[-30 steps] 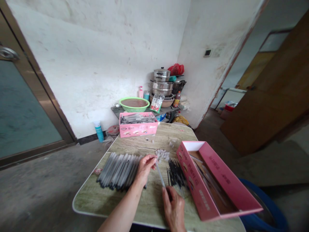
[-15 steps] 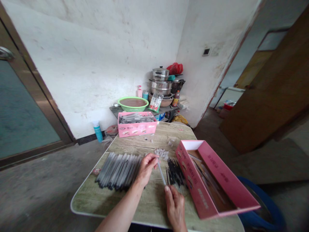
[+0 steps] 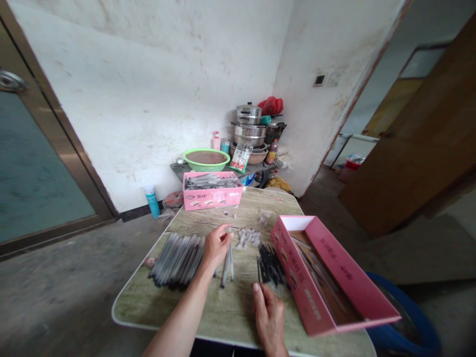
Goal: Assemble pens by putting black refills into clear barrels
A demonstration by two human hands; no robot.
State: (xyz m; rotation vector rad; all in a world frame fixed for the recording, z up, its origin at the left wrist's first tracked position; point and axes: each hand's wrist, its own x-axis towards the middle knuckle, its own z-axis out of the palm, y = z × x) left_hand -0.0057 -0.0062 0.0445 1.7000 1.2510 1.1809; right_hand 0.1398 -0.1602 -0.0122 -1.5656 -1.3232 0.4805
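My left hand is closed over a clear pen with a dark lower end, just right of the row of similar pens. A second slim pen stands out beside it; whether my fingers also hold that one I cannot tell. My right hand is closed near the front of the table, thumb pressed to the curled fingers; anything inside is hidden. Small clear pieces lie in a heap beyond it. Thin black refills or sticks are bunched to its upper right.
A pink box with some thin rods in it stands at the table's right side. Another pink box, full of pens, is at the far edge. Behind are a green basin and stacked steel pots. Wood-patterned table underneath.
My left hand has moved left, toward the pen row. The pen that spanned both hands has left my right hand, which stays about where it was.
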